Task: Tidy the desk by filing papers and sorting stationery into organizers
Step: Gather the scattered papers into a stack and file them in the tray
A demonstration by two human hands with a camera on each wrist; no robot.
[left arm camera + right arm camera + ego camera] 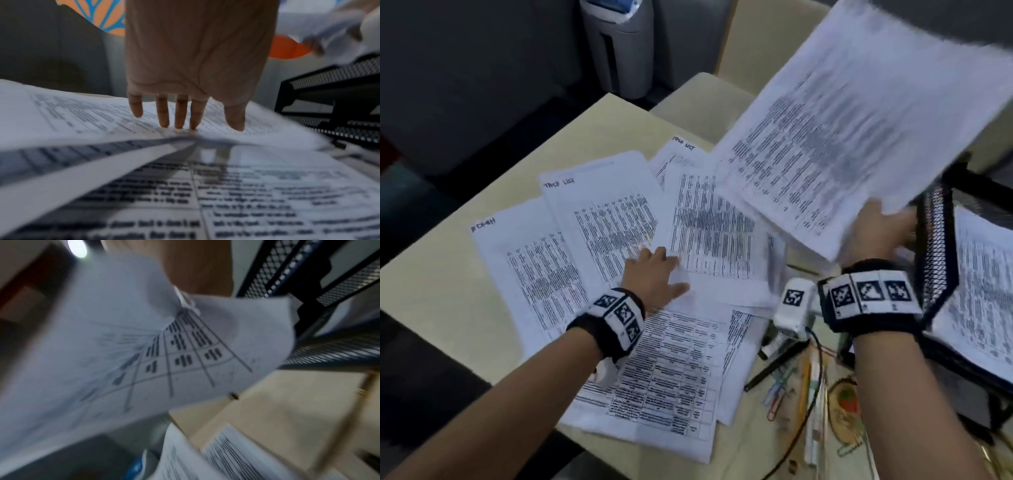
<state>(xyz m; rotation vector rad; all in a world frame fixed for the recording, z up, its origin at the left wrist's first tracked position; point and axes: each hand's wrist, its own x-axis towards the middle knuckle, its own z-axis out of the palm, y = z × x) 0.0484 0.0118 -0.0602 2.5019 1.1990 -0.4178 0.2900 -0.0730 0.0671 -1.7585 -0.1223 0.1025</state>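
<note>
Several printed sheets lie fanned over the beige desk. My left hand rests flat on them, fingers straight and touching a sheet. My right hand grips the bottom edge of a lifted printed sheet, held blurred above the desk beside the black mesh paper tray. In the right wrist view that sheet bunches at the grip, with the tray behind. The tray holds printed paper.
Pens, a pencil, coloured paper clips and a white marker lie at the desk's front right. A grey shredder bin stands on the floor beyond the desk. Beige chairs stand behind the papers.
</note>
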